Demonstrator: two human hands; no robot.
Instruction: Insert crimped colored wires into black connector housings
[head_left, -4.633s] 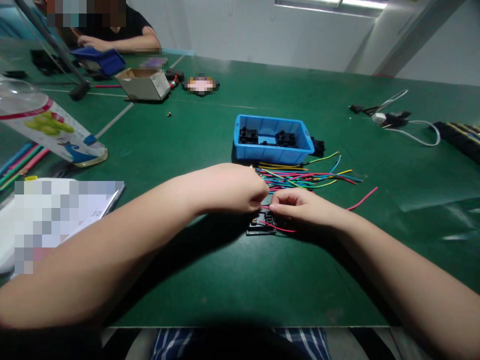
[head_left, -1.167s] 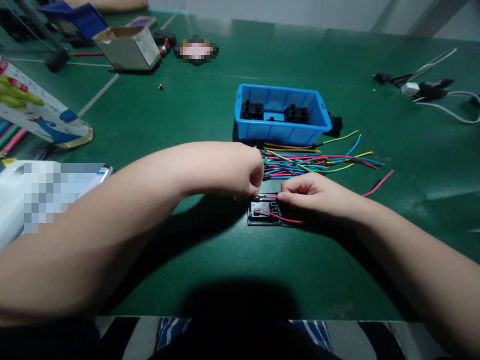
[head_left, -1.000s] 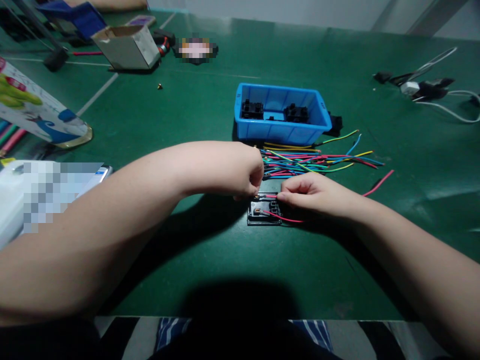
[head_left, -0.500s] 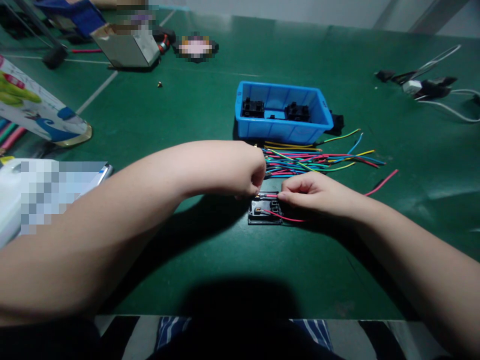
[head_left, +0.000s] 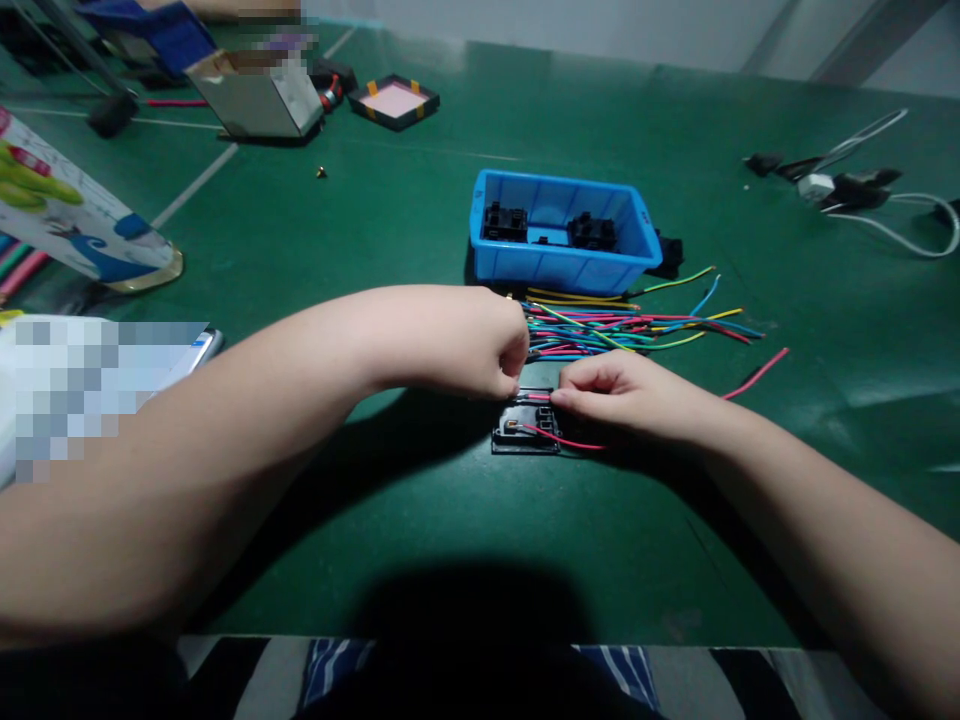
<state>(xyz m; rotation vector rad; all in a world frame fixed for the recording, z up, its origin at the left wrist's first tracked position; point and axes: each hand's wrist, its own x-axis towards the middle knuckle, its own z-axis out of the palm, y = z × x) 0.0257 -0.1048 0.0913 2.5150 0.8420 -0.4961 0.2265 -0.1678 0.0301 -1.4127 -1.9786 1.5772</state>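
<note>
A black plastic part (head_left: 526,440) lies on the green table, with a red wire (head_left: 562,438) running from its lower metal contact to the right. At the part's upper left edge my left hand (head_left: 504,350) is closed; its fingertips hide whatever they pinch. My right hand (head_left: 592,388) is closed on a second red wire (head_left: 537,397) just right of the part, and this wire reaches left towards my left fingertips. Behind both hands lies a bundle of coloured wires (head_left: 622,325).
A blue bin (head_left: 562,265) holding black parts stands behind the wires. Cables with a white plug (head_left: 816,187) lie at the right. At the left are a phone (head_left: 202,350), a printed bag (head_left: 90,225) and a white box (head_left: 262,100). Further back sits a black tray (head_left: 396,102).
The view has shifted slightly. Both hands stay closed at the black part, and my left fingertips now cover more of its upper metal contact.
</note>
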